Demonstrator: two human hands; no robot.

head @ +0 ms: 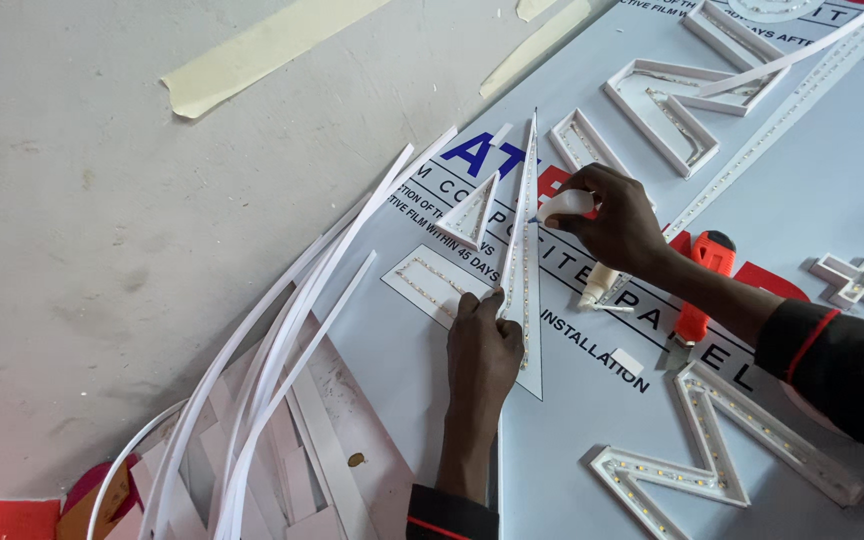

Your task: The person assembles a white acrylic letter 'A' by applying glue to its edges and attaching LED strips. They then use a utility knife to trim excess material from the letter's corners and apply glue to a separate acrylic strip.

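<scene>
A white channel letter (518, 255) with thin upright walls and a line of small lights inside lies on a pale blue-grey panel (812, 190). My left hand (482, 350) presses flat on its lower part, fingers on the wall. My right hand (612, 220) is closed on a small white glue bottle (564, 205), its tip against the letter's long narrow wall. A second small bottle (596, 285) lies on the panel below my right hand.
More white channel letters (717, 445), (677, 100) lie on the panel, plus an orange utility knife (704, 285). Long white plastic strips (282, 340) and offcuts pile up at the lower left. Masking tape (252, 50) sticks to the grey floor.
</scene>
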